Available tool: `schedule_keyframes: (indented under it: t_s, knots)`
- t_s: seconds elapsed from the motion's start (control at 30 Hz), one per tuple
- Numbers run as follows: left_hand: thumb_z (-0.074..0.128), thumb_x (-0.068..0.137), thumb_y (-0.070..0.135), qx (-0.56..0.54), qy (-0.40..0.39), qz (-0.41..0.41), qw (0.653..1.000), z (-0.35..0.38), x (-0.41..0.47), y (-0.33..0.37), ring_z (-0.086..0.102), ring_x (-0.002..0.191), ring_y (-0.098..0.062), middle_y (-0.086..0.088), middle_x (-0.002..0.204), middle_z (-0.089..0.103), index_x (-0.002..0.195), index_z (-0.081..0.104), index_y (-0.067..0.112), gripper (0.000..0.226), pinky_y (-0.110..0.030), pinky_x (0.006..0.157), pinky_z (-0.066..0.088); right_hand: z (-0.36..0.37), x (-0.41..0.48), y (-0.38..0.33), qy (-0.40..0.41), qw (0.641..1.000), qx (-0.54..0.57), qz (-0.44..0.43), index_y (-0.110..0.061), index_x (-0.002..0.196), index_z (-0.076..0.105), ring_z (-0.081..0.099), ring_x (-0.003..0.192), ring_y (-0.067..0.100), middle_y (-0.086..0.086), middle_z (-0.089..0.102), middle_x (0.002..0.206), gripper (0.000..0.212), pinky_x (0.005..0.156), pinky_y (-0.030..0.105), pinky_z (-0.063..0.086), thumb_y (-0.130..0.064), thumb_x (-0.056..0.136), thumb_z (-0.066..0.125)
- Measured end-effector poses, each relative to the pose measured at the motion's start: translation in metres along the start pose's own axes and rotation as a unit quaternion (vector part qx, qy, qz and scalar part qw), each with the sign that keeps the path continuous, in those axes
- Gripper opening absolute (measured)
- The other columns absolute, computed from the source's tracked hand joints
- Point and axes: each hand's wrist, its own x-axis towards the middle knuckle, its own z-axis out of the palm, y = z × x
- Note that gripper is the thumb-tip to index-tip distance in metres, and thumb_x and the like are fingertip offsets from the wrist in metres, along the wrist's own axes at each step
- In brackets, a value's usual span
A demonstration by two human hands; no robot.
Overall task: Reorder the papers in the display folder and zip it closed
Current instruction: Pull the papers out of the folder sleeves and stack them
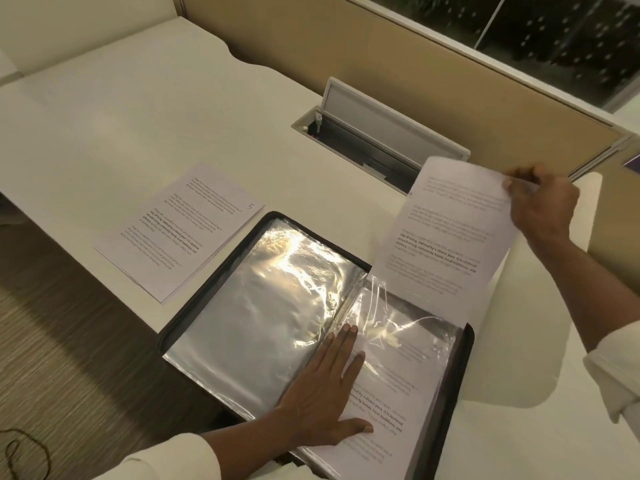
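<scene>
The right hand (543, 202) pinches the top corner of a printed sheet (446, 230), whose lower edge sits in a clear sleeve (408, 327) of the open display folder (460, 382). The left hand (329, 386) presses flat, fingers together, near the spine. A paper stack (180, 230) lies just left on the desk (138, 116).

Folder (215, 279) lies open at desk's (138, 116) front edge, overhanging it, with stack (180, 230) on desk just beside folder's left side. Cable box (374, 140) sits in desk behind folder, and partition (381, 64) runs along back edge. Left hand (322, 393) lies flat across folder's middle; right hand (543, 202) pinches sheet (446, 230) above folder's back right corner, sheet's near end in right-page sleeve.
</scene>
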Motion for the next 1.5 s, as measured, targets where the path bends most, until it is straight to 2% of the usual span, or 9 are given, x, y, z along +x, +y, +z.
schedule_keyframes:
  t_s: [0.23, 0.33, 0.43, 0.63, 0.73, 0.87, 1.2, 1.37, 1.5]
  knots:
    - [0.043, 0.092, 0.087, -0.065, 0.012, -0.03, 0.997, -0.005, 0.007, 0.0, -0.014, 0.163, -0.022, -0.006, 0.178, -0.012, 0.161, 0.034, 0.018, 0.098, -0.042, 0.129, -0.004, -0.036, -0.001, -0.035, 0.039, 0.988, 0.109, -0.103, -0.021, 0.106, 0.077, 0.071, 0.102, 0.012, -0.004, 0.076, 0.107, 0.016, 0.094, 0.041, 0.06, -0.025, 0.092, 0.07]
    - [0.051, 0.096, 0.076, -0.159, 0.079, -0.087, 0.98, -0.012, 0.02, -0.006, 0.023, 0.158, -0.019, 0.001, 0.173, 0.019, 0.147, 0.05, 0.023, 0.073, -0.045, 0.125, 0.037, -0.048, -0.014, -0.055, 0.025, 0.98, 0.12, -0.158, -0.011, 0.105, 0.078, 0.07, 0.098, 0.007, -0.003, 0.075, 0.106, 0.018, 0.088, 0.037, 0.061, -0.022, 0.093, 0.07]
    - [0.066, 0.094, 0.066, -0.264, 0.198, -0.144, 0.933, -0.04, 0.045, -0.023, 0.053, 0.133, -0.012, 0.005, 0.155, 0.043, 0.135, 0.057, 0.024, 0.059, -0.042, 0.091, 0.062, -0.058, -0.033, -0.076, -0.002, 0.967, 0.114, -0.227, -0.006, 0.102, 0.078, 0.067, 0.093, 0.001, -0.001, 0.075, 0.105, 0.015, 0.077, 0.023, 0.056, -0.017, 0.095, 0.072]
    - [0.088, 0.073, 0.066, -0.423, 0.265, -0.222, 0.837, -0.122, 0.075, -0.059, 0.055, 0.13, -0.006, 0.013, 0.139, 0.057, 0.141, 0.052, 0.027, 0.087, -0.034, 0.106, 0.053, -0.06, -0.063, -0.118, -0.071, 0.95, 0.125, -0.276, -0.011, 0.105, 0.079, 0.07, 0.092, 0.018, -0.001, 0.076, 0.107, 0.013, 0.072, 0.035, 0.059, -0.019, 0.094, 0.078]
    - [0.092, 0.076, 0.053, -0.451, 0.243, -0.227, 0.829, -0.158, 0.067, -0.072, 0.064, 0.121, -0.004, 0.016, 0.129, 0.07, 0.136, 0.063, 0.028, 0.072, -0.033, 0.105, 0.054, -0.049, -0.073, -0.141, -0.105, 0.94, 0.179, -0.269, -0.011, 0.105, 0.079, 0.071, 0.087, 0.013, -0.003, 0.076, 0.103, 0.015, 0.07, 0.035, 0.06, -0.019, 0.093, 0.081]
    - [0.084, 0.092, 0.03, -0.526, 0.24, -0.203, 0.79, -0.184, 0.042, -0.093, 0.078, 0.102, -0.014, 0.009, 0.111, 0.081, 0.123, 0.077, 0.023, 0.032, -0.047, 0.092, 0.064, -0.014, -0.078, -0.162, -0.128, 0.932, 0.278, -0.196, -0.009, 0.109, 0.076, 0.073, 0.089, 0.02, 0.008, 0.075, 0.105, 0.021, 0.07, 0.043, 0.064, -0.016, 0.091, 0.083]
    - [0.08, 0.095, 0.029, -0.576, 0.281, -0.317, 0.7, -0.221, -0.03, -0.2, 0.079, 0.099, -0.024, 0.0, 0.108, 0.082, 0.119, 0.078, 0.019, 0.026, -0.051, 0.092, 0.064, 0.138, -0.127, -0.204, -0.228, 0.852, 0.45, 0.139, -0.009, 0.126, 0.062, 0.077, 0.101, 0.03, 0.011, 0.079, 0.111, 0.04, 0.079, 0.045, 0.065, -0.02, 0.091, 0.08]
    - [0.084, 0.091, 0.035, -0.534, 0.261, -0.368, 0.715, -0.232, -0.049, -0.278, 0.079, 0.098, -0.023, 0.001, 0.107, 0.082, 0.116, 0.079, 0.02, 0.03, -0.05, 0.092, 0.064, 0.197, -0.182, -0.239, -0.291, 0.83, 0.438, 0.187, 0.003, 0.113, 0.069, 0.077, 0.09, 0.034, 0.02, 0.079, 0.101, 0.024, 0.069, 0.038, 0.064, -0.002, 0.091, 0.077]
    - [0.086, 0.09, 0.037, -0.455, 0.23, -0.399, 0.762, -0.233, -0.053, -0.337, 0.079, 0.091, -0.02, 0.004, 0.103, 0.082, 0.113, 0.078, 0.021, 0.029, -0.042, 0.084, 0.065, 0.238, -0.216, -0.26, -0.339, 0.827, 0.395, 0.211, -0.002, 0.111, 0.073, 0.079, 0.093, 0.025, 0.007, 0.081, 0.103, 0.018, 0.073, 0.037, 0.065, -0.002, 0.093, 0.076]
